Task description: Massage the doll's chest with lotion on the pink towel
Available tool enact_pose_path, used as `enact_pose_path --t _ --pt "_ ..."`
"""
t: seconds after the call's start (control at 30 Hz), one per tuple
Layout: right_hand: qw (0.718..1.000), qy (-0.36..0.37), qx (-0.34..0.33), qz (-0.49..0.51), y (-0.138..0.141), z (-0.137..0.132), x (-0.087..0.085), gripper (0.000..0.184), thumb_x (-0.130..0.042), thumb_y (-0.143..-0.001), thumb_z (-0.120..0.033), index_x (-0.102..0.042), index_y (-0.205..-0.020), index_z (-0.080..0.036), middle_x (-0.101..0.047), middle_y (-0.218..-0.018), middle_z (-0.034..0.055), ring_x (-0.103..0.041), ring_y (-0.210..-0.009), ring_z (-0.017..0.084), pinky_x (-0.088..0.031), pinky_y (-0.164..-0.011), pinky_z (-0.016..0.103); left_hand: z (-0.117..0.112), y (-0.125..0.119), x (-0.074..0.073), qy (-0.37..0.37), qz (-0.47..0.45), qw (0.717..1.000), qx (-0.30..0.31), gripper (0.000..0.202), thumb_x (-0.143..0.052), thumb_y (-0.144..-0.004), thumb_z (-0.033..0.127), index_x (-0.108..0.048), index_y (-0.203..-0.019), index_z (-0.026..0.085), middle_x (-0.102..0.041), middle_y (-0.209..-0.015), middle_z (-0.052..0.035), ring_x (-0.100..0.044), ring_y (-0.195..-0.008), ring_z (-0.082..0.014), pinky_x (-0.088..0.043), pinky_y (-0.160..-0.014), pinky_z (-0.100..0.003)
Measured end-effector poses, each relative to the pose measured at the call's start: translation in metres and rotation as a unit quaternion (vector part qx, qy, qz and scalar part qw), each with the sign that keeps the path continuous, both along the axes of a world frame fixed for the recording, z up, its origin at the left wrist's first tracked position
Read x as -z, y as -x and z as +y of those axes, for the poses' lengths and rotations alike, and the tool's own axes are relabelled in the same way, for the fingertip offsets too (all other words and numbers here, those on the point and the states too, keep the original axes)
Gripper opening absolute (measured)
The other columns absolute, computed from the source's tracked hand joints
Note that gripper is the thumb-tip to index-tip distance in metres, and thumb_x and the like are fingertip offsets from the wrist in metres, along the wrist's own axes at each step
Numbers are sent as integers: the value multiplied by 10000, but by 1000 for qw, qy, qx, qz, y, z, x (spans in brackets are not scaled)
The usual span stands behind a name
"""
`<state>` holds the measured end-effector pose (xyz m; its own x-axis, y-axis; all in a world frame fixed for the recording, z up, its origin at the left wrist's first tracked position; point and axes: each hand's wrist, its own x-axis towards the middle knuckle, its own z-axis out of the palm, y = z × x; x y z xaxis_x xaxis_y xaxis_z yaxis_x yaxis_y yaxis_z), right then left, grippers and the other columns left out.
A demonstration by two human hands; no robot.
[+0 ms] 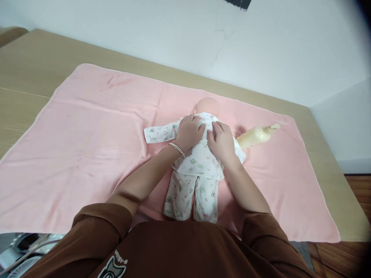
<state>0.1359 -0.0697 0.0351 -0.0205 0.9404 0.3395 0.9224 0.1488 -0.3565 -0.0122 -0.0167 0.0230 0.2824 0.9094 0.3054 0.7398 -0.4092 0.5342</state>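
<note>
Nearest the person's brown sleeves (101, 227), the doll (197, 166) lies on a pink blanket (87, 154) spread over the wooden surface (26, 65), its 2 trouser legs pointing toward the wearer. The left hand (189, 131), a bracelet (176, 148) at its wrist, and the right hand (222, 141) rest palm-down on the doll's printed top, though whether either grip pinches the cloth cannot be told. Farther off, a cream bottle (256, 135) lies on the blanket near the right hand.

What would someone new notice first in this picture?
A baby doll in printed pyjamas lies on a pink blanket spread over a wooden table. The left hand and right hand both rest on its chest. A cream bottle lies on the blanket just right of the doll.
</note>
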Motion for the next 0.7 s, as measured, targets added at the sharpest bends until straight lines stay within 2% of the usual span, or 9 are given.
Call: enact_pose_path --t 0.23,0.37,0.47,0.57,0.7 --pt "999 19 34 7 -6 13 9 545 -445 -962 -437 -579 -1347 -74 -628 -1310 219 -551 -1242 356 -431 -1085 516 0 -2 6 -10 6 1000 9 337 -469 -980 365 -606 -1198 148 -647 -1270 -143 -563 -1221 -292 -393 -1101 -439" --pt "998 43 11 -32 -8 17 13 580 -369 -989 -389 -481 -1439 -41 -531 -1464 224 -457 -1384 342 -314 -1182 528 1 -3 8 -15 8 1000 12 373 -502 -959 373 -597 -1234 140 -641 -1304 -148 -554 -1243 -305 -377 -1112 -447" --pt "997 64 8 -46 -8 16 14 579 -340 -994 -353 -422 -1485 -58 -461 -1538 209 -385 -1455 319 -254 -1211 543 2 -3 9 -20 -1 1000 11 351 -512 -950 359 -615 -1204 140 -664 -1267 -144 -572 -1211 -306 -384 -1098 -450" --pt "997 62 2 -47 -6 15 11 547 -346 -990 -339 -447 -1475 -107 -486 -1524 185 -416 -1431 310 -276 -1195 549 3 -3 9 -35 -10 999 32 301 -494 -957 324 -631 -1167 156 -688 -1209 -132 -594 -1163 -290 -407 -1066 -440" --pt "999 32 -6 -33 0 10 5 471 -356 -992 -308 -550 -1389 -145 -592 -1412 162 -516 -1312 311 -360 -1138 512 2 -3 7 -53 -6 997 59 260 -464 -969 285 -648 -1118 175 -705 -1135 -110 -611 -1095 -270 -441 -1002 -406"
